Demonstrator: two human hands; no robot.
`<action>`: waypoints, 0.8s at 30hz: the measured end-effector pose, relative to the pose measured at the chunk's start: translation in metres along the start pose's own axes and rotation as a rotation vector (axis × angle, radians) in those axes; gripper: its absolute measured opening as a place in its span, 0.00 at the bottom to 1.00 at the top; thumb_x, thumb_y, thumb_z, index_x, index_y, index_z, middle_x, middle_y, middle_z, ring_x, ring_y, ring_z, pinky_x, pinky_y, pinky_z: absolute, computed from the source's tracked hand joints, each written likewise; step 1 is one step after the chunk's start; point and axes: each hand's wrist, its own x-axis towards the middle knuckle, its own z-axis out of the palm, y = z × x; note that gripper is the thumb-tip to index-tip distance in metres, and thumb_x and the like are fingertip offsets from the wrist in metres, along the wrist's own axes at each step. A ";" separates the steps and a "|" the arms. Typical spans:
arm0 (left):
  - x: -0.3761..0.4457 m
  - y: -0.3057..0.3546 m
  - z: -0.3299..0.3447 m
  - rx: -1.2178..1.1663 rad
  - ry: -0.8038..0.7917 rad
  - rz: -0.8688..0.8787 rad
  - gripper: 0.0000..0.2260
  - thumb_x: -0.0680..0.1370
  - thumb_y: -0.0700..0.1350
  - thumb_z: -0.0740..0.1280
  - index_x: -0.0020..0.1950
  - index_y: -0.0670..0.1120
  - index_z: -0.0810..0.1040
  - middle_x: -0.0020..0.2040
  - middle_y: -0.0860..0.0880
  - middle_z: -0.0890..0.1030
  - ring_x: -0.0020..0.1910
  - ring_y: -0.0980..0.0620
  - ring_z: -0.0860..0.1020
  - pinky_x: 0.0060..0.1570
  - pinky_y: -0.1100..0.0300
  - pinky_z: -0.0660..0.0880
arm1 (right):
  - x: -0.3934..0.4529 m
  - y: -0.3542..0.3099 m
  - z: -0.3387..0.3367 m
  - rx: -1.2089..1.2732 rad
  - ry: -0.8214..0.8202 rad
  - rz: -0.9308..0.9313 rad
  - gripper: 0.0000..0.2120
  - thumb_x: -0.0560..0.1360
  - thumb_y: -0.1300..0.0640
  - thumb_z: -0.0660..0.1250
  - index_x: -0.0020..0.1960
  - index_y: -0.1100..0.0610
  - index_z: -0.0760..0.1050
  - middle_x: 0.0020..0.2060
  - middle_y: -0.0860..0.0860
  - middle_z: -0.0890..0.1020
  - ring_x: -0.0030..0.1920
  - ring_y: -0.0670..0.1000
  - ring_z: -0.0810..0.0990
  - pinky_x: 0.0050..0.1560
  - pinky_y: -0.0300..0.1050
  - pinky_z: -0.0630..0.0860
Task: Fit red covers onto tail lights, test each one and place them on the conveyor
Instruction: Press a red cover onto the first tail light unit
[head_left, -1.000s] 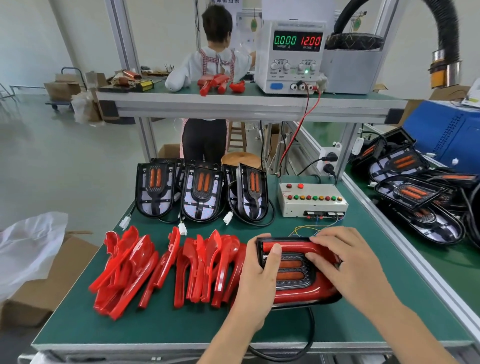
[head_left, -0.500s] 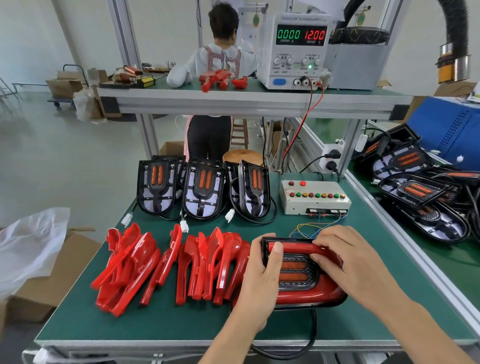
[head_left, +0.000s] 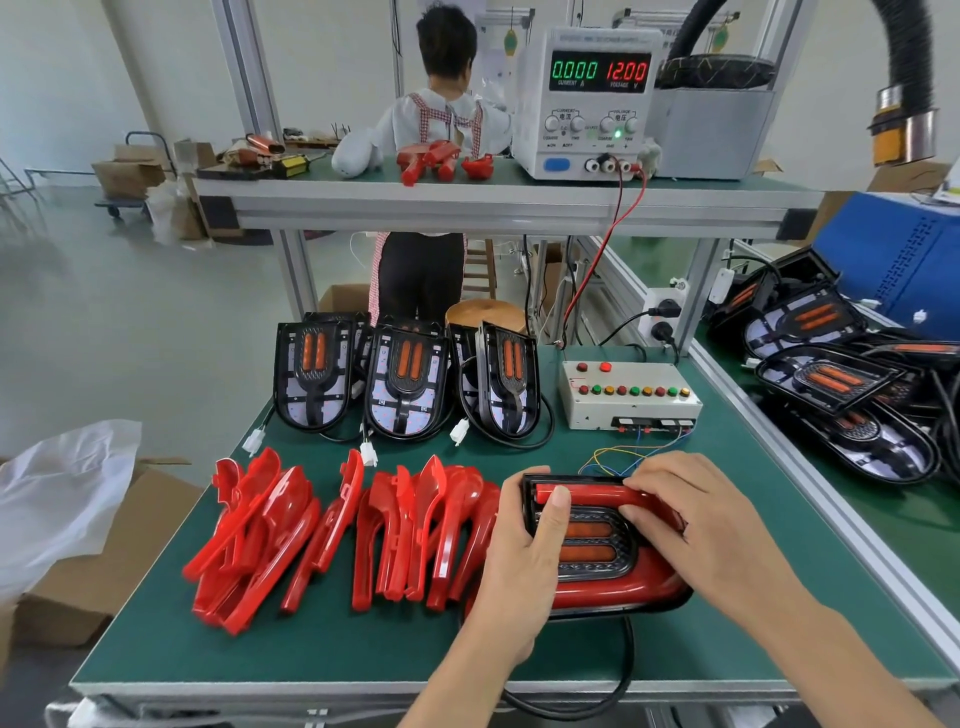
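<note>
At the near edge of the green surface (head_left: 322, 654), both hands work on one tail light (head_left: 597, 577) that lies flat with a red cover (head_left: 613, 584) on it. The left hand (head_left: 519, 566) grips its left end, thumb laid across the top and fingers curled around the side. The right hand (head_left: 696, 525) presses down on the upper right part, fingers bent over the cover's top edge. A black cable (head_left: 618, 675) loops out from under the light over the surface's front edge. Just to the left, touching the left hand, a row of loose red covers (head_left: 332, 530) leans together. Behind them three bare tail lights (head_left: 405, 384) stand upright side by side, white connectors trailing in front. To their right sits a white test box (head_left: 628, 400) with coloured buttons and thin wires leading toward the hands. Further right, a pile of tail lights (head_left: 836, 384) lies beyond the metal rail. On the shelf above, a power supply (head_left: 587, 104) reads 0.000 and 12.00; beyond it a person (head_left: 441, 135) stands facing away.
</note>
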 end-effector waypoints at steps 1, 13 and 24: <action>0.000 0.000 0.000 0.005 -0.003 0.001 0.20 0.78 0.61 0.66 0.66 0.53 0.73 0.56 0.48 0.85 0.54 0.49 0.85 0.53 0.51 0.83 | 0.000 0.000 0.000 -0.004 0.003 -0.002 0.10 0.75 0.51 0.71 0.53 0.55 0.82 0.52 0.43 0.79 0.54 0.48 0.77 0.56 0.43 0.74; -0.001 -0.003 0.001 0.093 0.049 0.018 0.14 0.80 0.64 0.60 0.61 0.59 0.74 0.56 0.50 0.83 0.57 0.49 0.83 0.59 0.44 0.80 | -0.001 -0.005 0.001 -0.112 0.028 -0.065 0.10 0.75 0.52 0.72 0.53 0.56 0.83 0.51 0.44 0.80 0.50 0.48 0.78 0.46 0.45 0.81; -0.003 0.000 0.004 0.100 0.115 0.014 0.16 0.76 0.66 0.63 0.57 0.59 0.75 0.52 0.52 0.84 0.51 0.54 0.84 0.51 0.55 0.83 | -0.002 -0.004 0.006 -0.124 0.086 -0.113 0.10 0.74 0.55 0.74 0.53 0.58 0.84 0.50 0.47 0.82 0.48 0.52 0.80 0.48 0.48 0.80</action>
